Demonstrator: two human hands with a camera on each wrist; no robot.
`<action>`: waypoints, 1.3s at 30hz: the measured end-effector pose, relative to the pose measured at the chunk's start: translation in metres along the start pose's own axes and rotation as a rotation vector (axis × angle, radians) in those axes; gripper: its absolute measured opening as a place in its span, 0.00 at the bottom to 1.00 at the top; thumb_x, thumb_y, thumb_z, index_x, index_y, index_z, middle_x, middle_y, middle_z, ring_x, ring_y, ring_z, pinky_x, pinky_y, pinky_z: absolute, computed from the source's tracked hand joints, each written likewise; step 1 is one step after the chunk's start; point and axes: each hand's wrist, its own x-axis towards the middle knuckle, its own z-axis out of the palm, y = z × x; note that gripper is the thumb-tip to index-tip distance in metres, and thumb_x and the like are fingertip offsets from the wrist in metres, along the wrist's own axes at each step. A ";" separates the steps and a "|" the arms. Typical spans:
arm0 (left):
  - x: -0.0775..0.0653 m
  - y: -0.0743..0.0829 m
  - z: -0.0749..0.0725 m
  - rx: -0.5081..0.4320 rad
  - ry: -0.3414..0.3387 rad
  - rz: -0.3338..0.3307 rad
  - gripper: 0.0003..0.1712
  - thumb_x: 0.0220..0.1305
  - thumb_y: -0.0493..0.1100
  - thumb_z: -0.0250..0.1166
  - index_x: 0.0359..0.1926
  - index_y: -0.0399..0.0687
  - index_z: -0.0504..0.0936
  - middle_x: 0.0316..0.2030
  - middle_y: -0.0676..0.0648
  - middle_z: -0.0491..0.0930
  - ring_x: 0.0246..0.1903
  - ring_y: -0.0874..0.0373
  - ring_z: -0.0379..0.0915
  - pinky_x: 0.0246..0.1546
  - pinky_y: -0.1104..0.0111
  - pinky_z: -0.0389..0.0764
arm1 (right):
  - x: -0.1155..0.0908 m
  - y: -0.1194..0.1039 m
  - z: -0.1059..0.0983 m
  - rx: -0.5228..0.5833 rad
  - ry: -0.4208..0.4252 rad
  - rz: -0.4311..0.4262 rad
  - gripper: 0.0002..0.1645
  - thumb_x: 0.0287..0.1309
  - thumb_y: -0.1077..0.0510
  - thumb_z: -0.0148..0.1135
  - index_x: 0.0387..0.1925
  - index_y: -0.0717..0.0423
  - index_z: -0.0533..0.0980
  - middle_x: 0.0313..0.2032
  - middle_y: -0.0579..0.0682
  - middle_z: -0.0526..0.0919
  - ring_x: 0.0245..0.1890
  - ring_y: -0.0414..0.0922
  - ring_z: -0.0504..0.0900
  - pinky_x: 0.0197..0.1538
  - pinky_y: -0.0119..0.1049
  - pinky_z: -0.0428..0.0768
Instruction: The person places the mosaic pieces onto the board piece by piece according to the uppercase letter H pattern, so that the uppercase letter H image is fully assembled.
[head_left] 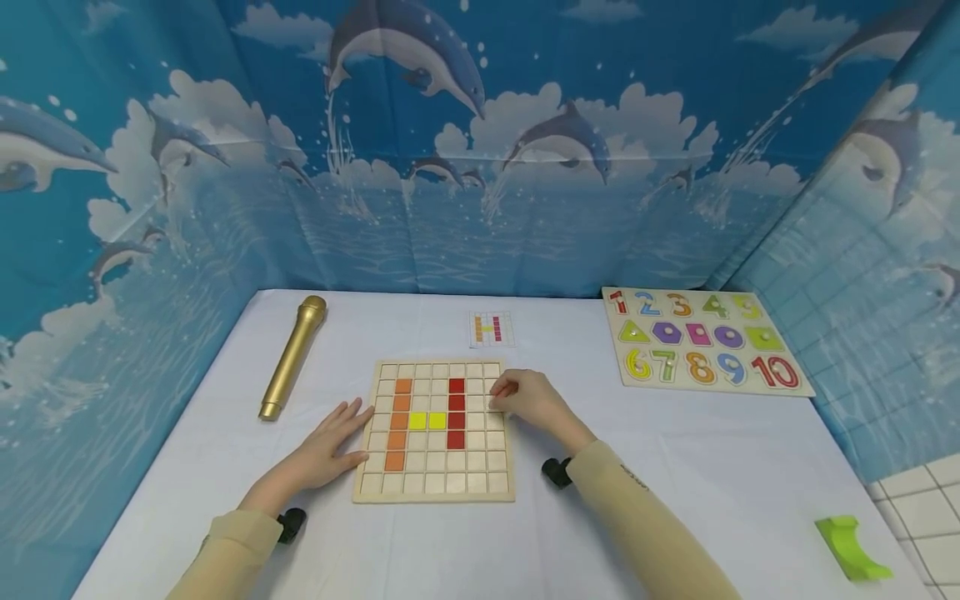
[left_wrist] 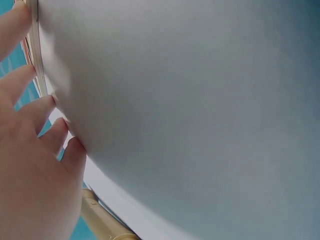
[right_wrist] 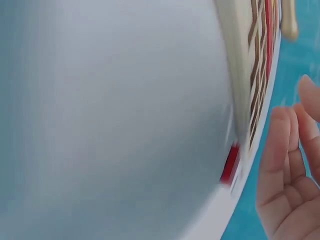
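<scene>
A wooden grid board (head_left: 435, 497) lies on the table, with an orange column (head_left: 399, 420), two yellow tiles (head_left: 427, 421) and a red column (head_left: 456, 413) on it. My left hand (head_left: 325, 446) spreads its fingers along the board's left edge, fingertips touching the rim. Over the board's upper right edge is my right hand (head_left: 534, 402), its fingers bent; nothing shows between thumb and fingers in the right wrist view. There, a blurred red tile (right_wrist: 230, 164) appears by the board's right end, below the hand; in the head view it is hidden.
Behind the board lies a small pattern card (head_left: 492, 329). A gold microphone (head_left: 294, 358) is at left, a number-and-shape puzzle board (head_left: 705, 342) at back right. At the right front is a green curved block (head_left: 852, 546). A dolphin curtain (head_left: 480, 225) encloses the table.
</scene>
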 end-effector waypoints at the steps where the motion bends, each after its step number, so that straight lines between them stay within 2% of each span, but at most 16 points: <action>1: 0.000 0.000 0.000 0.002 0.000 0.001 0.41 0.66 0.48 0.65 0.75 0.45 0.59 0.76 0.35 0.48 0.75 0.32 0.38 0.70 0.34 0.49 | 0.002 0.004 -0.004 0.007 0.013 0.011 0.06 0.56 0.59 0.70 0.35 0.55 0.81 0.30 0.48 0.81 0.28 0.41 0.76 0.31 0.30 0.74; 6: 0.000 0.003 -0.001 0.001 -0.006 -0.004 0.41 0.66 0.47 0.65 0.75 0.45 0.59 0.76 0.35 0.47 0.75 0.32 0.37 0.70 0.35 0.49 | 0.009 0.020 -0.022 0.036 0.047 0.062 0.11 0.57 0.57 0.70 0.41 0.56 0.81 0.35 0.50 0.83 0.31 0.43 0.80 0.33 0.32 0.77; 11: 0.001 0.003 -0.001 0.000 -0.006 -0.002 0.41 0.66 0.47 0.65 0.75 0.45 0.59 0.76 0.35 0.47 0.75 0.32 0.37 0.71 0.35 0.49 | 0.015 0.031 -0.032 0.070 0.061 0.107 0.16 0.57 0.56 0.70 0.46 0.57 0.80 0.39 0.52 0.82 0.35 0.44 0.80 0.38 0.34 0.81; 17: 0.002 0.000 0.002 -0.003 -0.013 -0.011 0.41 0.66 0.48 0.65 0.75 0.46 0.59 0.77 0.36 0.47 0.76 0.33 0.37 0.71 0.35 0.48 | 0.018 0.038 -0.036 0.095 0.068 0.115 0.17 0.58 0.56 0.69 0.48 0.59 0.78 0.42 0.54 0.82 0.36 0.45 0.80 0.39 0.35 0.82; 25: -0.001 -0.004 0.005 0.000 -0.004 -0.004 0.41 0.66 0.48 0.65 0.75 0.47 0.59 0.77 0.36 0.47 0.75 0.32 0.37 0.70 0.34 0.49 | 0.021 0.037 -0.035 0.101 0.051 0.117 0.18 0.57 0.57 0.69 0.48 0.60 0.78 0.42 0.54 0.82 0.37 0.45 0.79 0.39 0.35 0.83; 32: 0.000 -0.003 0.003 -0.002 0.001 0.004 0.42 0.66 0.49 0.65 0.76 0.48 0.58 0.77 0.36 0.47 0.75 0.33 0.37 0.70 0.33 0.49 | 0.025 0.035 -0.031 0.033 0.019 0.147 0.18 0.55 0.57 0.71 0.47 0.56 0.79 0.44 0.53 0.82 0.39 0.46 0.77 0.43 0.36 0.79; 36: 0.000 -0.003 0.003 -0.003 0.001 0.004 0.41 0.66 0.48 0.65 0.75 0.47 0.58 0.77 0.36 0.47 0.75 0.32 0.37 0.70 0.34 0.49 | 0.029 0.035 -0.028 -0.007 0.009 0.130 0.19 0.53 0.60 0.73 0.46 0.58 0.79 0.42 0.53 0.81 0.40 0.46 0.75 0.45 0.37 0.76; 39: 0.000 -0.004 0.003 0.001 0.002 0.004 0.41 0.66 0.47 0.65 0.75 0.47 0.58 0.77 0.36 0.47 0.75 0.32 0.37 0.70 0.34 0.49 | 0.031 0.034 -0.025 -0.055 0.003 0.113 0.18 0.52 0.61 0.74 0.45 0.60 0.79 0.38 0.52 0.79 0.39 0.45 0.73 0.43 0.35 0.74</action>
